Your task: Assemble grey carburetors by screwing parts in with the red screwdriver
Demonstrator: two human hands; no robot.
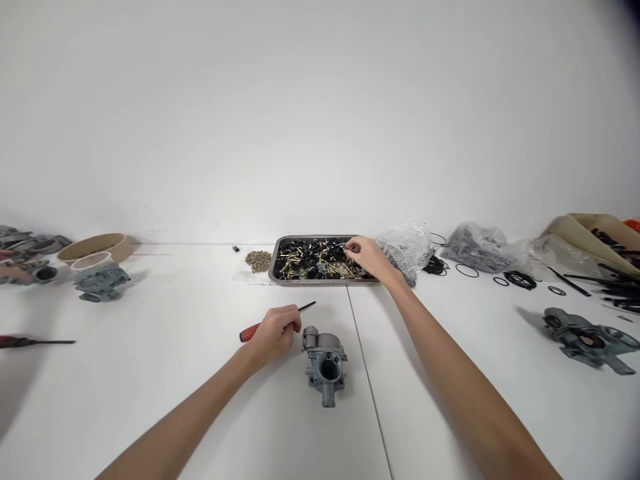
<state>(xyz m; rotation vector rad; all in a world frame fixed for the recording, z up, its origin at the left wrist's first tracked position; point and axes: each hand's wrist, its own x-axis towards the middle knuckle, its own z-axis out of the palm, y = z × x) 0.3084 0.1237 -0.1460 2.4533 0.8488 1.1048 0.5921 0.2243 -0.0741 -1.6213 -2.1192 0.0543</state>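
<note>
My left hand [274,337] is closed around a screwdriver; its red handle [249,333] sticks out on the left and its dark shaft points up and right. Just right of that hand a grey metal carburetor [326,367] stands on the table, its round bore facing me. My right hand [367,257] reaches over the right end of a metal tray [274,273], thumb and fingers pinched together among the parts. What lies between those fingertips is too small to make out. Black pieces and brass-coloured screws [340,268] fill the tray.
Left of the tray lies a pile of small brass parts [259,261]. Plastic bags of parts [475,247] and black rubber rings [520,279] lie to the right. More carburetors stand at right [587,339] and left [101,283]. A co-worker's hand [13,273] shows at far left.
</note>
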